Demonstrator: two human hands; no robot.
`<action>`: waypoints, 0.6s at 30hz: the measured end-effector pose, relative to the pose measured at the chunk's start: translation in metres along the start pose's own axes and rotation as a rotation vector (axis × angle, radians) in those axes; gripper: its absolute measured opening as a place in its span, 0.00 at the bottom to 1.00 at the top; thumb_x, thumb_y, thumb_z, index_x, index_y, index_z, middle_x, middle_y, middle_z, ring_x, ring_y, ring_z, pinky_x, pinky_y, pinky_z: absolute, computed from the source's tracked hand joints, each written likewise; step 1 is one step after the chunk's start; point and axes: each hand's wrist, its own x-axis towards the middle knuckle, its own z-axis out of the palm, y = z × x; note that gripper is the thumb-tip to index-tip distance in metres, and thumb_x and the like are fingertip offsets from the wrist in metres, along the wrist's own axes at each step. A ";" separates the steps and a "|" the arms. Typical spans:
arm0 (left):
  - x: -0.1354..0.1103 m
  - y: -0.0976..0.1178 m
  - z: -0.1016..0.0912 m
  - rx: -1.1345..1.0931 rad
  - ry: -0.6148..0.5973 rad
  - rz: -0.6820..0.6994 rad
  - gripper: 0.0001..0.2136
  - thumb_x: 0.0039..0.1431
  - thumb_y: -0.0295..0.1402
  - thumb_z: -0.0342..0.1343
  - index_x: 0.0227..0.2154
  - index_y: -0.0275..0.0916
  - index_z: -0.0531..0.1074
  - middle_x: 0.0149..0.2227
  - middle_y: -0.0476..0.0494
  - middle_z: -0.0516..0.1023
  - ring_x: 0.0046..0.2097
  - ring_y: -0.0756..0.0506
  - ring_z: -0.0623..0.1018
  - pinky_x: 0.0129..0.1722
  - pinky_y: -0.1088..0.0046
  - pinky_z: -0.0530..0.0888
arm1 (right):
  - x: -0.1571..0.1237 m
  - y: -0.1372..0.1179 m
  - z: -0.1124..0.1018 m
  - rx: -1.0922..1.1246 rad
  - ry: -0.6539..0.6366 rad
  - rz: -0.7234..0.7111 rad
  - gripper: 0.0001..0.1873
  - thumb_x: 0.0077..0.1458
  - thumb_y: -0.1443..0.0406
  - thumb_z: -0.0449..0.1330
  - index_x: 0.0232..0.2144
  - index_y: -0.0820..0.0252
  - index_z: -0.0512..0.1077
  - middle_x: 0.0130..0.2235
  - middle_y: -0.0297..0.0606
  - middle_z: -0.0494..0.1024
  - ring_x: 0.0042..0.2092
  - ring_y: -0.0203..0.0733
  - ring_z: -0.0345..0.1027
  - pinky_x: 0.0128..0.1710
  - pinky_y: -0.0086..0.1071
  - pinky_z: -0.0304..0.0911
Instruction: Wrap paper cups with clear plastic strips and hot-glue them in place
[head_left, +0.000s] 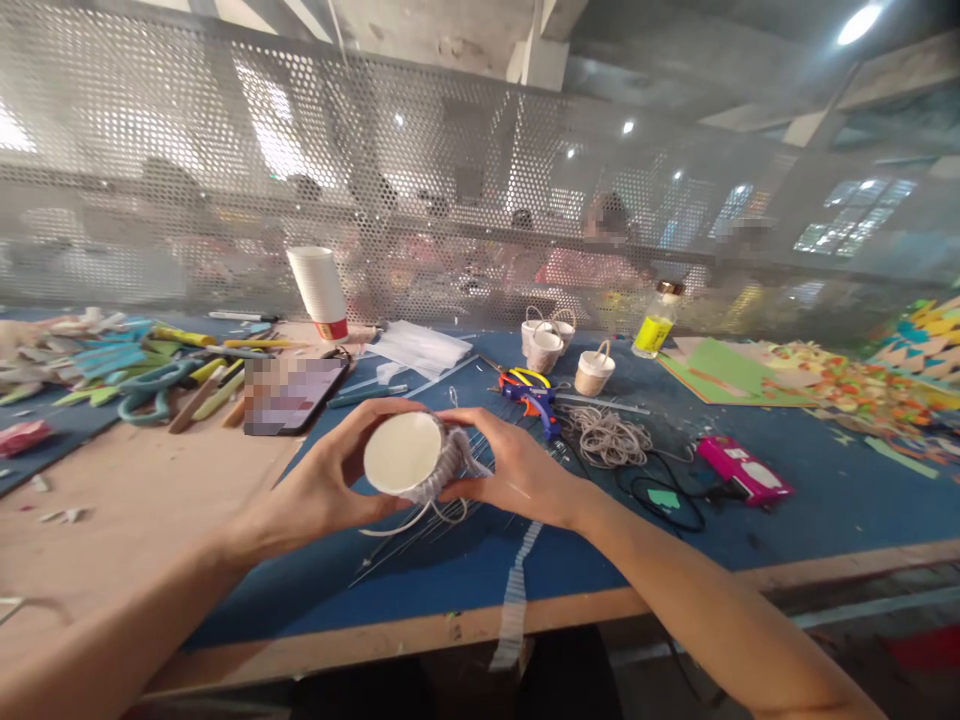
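Observation:
Both my hands hold a small white paper cup on its side above the blue mat, its round bottom facing me. My left hand curls round the cup's left side. My right hand grips the right side, where pale cord is wound round the cup. Loose ends of the cord hang down under the cup.
A blue and yellow glue gun, a coil of twine, three small cord-wrapped cup baskets, a pink device, a phone, a stack of white cups, scissors and paper scraps lie around. A perforated metal screen stands behind the table.

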 end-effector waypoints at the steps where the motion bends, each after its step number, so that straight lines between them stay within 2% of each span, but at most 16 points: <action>1: 0.001 -0.003 0.000 -0.027 0.016 0.006 0.37 0.48 0.34 0.70 0.60 0.45 0.61 0.61 0.36 0.68 0.60 0.33 0.73 0.57 0.58 0.76 | -0.001 0.003 0.004 -0.016 0.027 -0.007 0.39 0.51 0.57 0.72 0.61 0.54 0.61 0.58 0.43 0.73 0.60 0.48 0.68 0.60 0.45 0.66; 5: 0.003 -0.008 -0.003 -0.120 0.053 0.001 0.37 0.47 0.34 0.72 0.59 0.45 0.62 0.60 0.36 0.70 0.60 0.34 0.73 0.58 0.59 0.73 | -0.002 0.009 0.018 -0.081 0.150 -0.035 0.35 0.52 0.56 0.71 0.57 0.56 0.63 0.54 0.44 0.76 0.55 0.49 0.72 0.55 0.45 0.71; 9: 0.004 -0.001 -0.001 -0.232 0.021 -0.089 0.35 0.51 0.35 0.70 0.60 0.45 0.62 0.60 0.38 0.72 0.60 0.35 0.73 0.59 0.59 0.72 | -0.002 0.008 0.027 -0.135 0.242 -0.014 0.31 0.53 0.56 0.71 0.54 0.57 0.64 0.50 0.44 0.76 0.52 0.49 0.74 0.51 0.45 0.72; 12: 0.005 0.001 0.008 -0.284 0.003 -0.131 0.39 0.48 0.35 0.72 0.62 0.44 0.60 0.61 0.36 0.71 0.62 0.32 0.71 0.60 0.55 0.71 | -0.003 0.007 0.032 -0.156 0.293 0.018 0.32 0.51 0.55 0.72 0.53 0.56 0.64 0.49 0.44 0.76 0.50 0.50 0.74 0.49 0.45 0.73; 15: 0.005 -0.002 0.016 -0.324 0.058 -0.153 0.40 0.45 0.34 0.74 0.61 0.43 0.63 0.58 0.37 0.75 0.59 0.34 0.74 0.59 0.56 0.71 | -0.004 0.006 0.033 -0.146 0.281 0.046 0.31 0.51 0.55 0.71 0.53 0.57 0.65 0.49 0.45 0.76 0.50 0.51 0.74 0.49 0.46 0.73; 18: 0.004 -0.002 0.015 -0.370 0.069 -0.213 0.35 0.49 0.34 0.72 0.60 0.40 0.65 0.56 0.38 0.77 0.57 0.35 0.75 0.57 0.60 0.72 | -0.003 0.003 0.025 -0.069 0.191 0.045 0.34 0.51 0.55 0.71 0.56 0.58 0.64 0.52 0.47 0.76 0.54 0.51 0.73 0.54 0.47 0.72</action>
